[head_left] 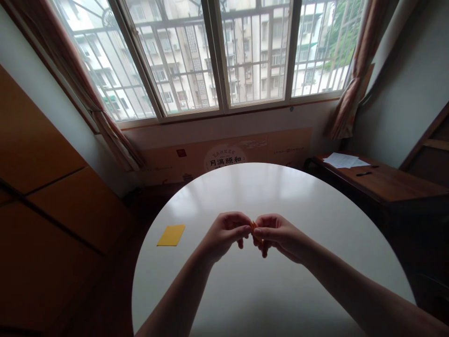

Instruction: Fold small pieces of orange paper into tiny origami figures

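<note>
- Head view: left hand (224, 234) and right hand (278, 234) are pinching a small orange piece (253, 226) between narrowed fingers (242, 231), just below frame centre, over the tabletop (245, 299).
- Uneven pulling could be tearing it, if it is paper.
- Fingers are hiding most of the piece, leaving its shape unclear; the lower frame edge is cutting off both forearms (185, 285).

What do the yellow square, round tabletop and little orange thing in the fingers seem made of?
Yellow square: probably paper, matte, being thin and flat with straight edges. Round tabletop: perhaps laminate or lacquered board, smooth and glossy white, with bright reflections. Orange thing: possibly folded paper, from its pointed tip, but the fingers hide most of it.
</note>
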A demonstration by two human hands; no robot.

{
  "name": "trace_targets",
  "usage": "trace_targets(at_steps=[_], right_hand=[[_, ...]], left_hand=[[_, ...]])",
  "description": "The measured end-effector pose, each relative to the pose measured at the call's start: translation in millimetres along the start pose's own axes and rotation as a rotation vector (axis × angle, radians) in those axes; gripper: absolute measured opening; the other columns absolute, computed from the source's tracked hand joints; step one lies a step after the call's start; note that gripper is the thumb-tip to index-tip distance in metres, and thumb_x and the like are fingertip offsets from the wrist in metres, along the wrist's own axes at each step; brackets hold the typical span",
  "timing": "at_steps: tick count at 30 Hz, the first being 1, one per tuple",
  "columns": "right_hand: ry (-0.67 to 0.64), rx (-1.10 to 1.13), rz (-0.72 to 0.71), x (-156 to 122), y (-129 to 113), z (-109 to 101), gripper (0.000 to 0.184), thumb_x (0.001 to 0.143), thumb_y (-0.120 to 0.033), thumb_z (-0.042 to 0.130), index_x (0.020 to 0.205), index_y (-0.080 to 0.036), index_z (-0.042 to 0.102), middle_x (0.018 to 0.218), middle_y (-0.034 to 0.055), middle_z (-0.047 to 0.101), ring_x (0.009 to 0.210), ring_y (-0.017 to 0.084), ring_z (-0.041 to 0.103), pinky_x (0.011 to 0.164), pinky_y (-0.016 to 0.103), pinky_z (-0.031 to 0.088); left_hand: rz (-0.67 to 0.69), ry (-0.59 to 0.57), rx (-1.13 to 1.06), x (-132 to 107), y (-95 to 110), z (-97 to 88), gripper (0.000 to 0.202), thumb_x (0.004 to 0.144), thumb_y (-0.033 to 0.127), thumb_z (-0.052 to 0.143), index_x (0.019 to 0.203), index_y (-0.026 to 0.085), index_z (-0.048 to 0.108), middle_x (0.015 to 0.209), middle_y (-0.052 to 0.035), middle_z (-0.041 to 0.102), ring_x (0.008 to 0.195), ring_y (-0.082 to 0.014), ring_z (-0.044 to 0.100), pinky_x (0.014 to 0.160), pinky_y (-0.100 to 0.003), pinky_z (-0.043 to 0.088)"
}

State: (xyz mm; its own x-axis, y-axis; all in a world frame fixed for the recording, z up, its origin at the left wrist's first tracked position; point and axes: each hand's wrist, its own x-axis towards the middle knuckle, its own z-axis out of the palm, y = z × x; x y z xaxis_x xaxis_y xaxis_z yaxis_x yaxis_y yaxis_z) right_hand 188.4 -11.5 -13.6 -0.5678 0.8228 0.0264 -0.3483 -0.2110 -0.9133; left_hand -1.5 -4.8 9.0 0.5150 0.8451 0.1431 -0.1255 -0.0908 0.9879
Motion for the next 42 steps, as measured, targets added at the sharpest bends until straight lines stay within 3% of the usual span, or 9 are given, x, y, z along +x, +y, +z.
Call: trace_targets(at_steps=[8, 14, 20, 30, 42], right_hand=[[0.002, -0.043, -0.006, 1, 2, -5, 0.028, 0.072, -0.034, 0.086, 0.072, -0.013, 0.068, 0.063, 0.0013, 0.068, 0.054, 0.011, 0.062, 0.048, 0.020, 0.053], [0.019, -0.088, -0.038, 1, 1, -5, 0.027, 0.073, -0.034, 0.085, 0.073, -0.014, 0.067, 0.064, 0.0011, 0.067, 0.057, 0.012, 0.061, 0.049, 0.021, 0.053], [0.058, -0.107, -0.112, 1, 0, -3, 0.024, 0.072, -0.033, 0.086, 0.077, -0.016, 0.071, 0.069, 0.0015, 0.067, 0.064, 0.014, 0.063, 0.051, 0.023, 0.054], [0.112, -0.119, -0.217, 0, 5, 0, 0.021, 0.075, -0.035, 0.085, 0.080, -0.017, 0.076, 0.070, 0.0023, 0.068, 0.064, 0.014, 0.062, 0.053, 0.024, 0.054], [0.157, 0.076, -0.255, -4, 6, 14, 0.020, 0.070, -0.032, 0.088, 0.079, -0.018, 0.077, 0.067, 0.0014, 0.071, 0.061, 0.014, 0.064, 0.055, 0.025, 0.055]], left_hand=[[0.059, 0.045, 0.094, -1, -1, 2.9, 0.013, 0.077, 0.022, 0.075, 0.082, 0.014, 0.066, 0.072, -0.0013, 0.063, 0.062, -0.0134, 0.063, 0.047, -0.020, 0.049], [0.405, 0.134, 0.580, -8, 10, 5.8, 0.009, 0.076, 0.006, 0.067, 0.076, 0.015, 0.066, 0.084, -0.0038, 0.063, 0.068, -0.0121, 0.063, 0.051, -0.020, 0.051], [0.598, 0.179, 0.794, -12, 12, 7.4, 0.009, 0.082, 0.007, 0.067, 0.079, 0.016, 0.068, 0.085, -0.0042, 0.066, 0.067, -0.0108, 0.063, 0.054, -0.021, 0.054], [0.764, 0.273, 0.950, -13, 12, 14.1, 0.009, 0.082, 0.008, 0.069, 0.083, 0.017, 0.069, 0.082, -0.0044, 0.069, 0.065, -0.0116, 0.062, 0.055, -0.022, 0.054], [0.935, 0.356, 1.019, -16, 13, 20.4, 0.018, 0.079, 0.004, 0.072, 0.087, 0.020, 0.069, 0.081, -0.0015, 0.070, 0.068, -0.0119, 0.066, 0.063, -0.022, 0.055]])
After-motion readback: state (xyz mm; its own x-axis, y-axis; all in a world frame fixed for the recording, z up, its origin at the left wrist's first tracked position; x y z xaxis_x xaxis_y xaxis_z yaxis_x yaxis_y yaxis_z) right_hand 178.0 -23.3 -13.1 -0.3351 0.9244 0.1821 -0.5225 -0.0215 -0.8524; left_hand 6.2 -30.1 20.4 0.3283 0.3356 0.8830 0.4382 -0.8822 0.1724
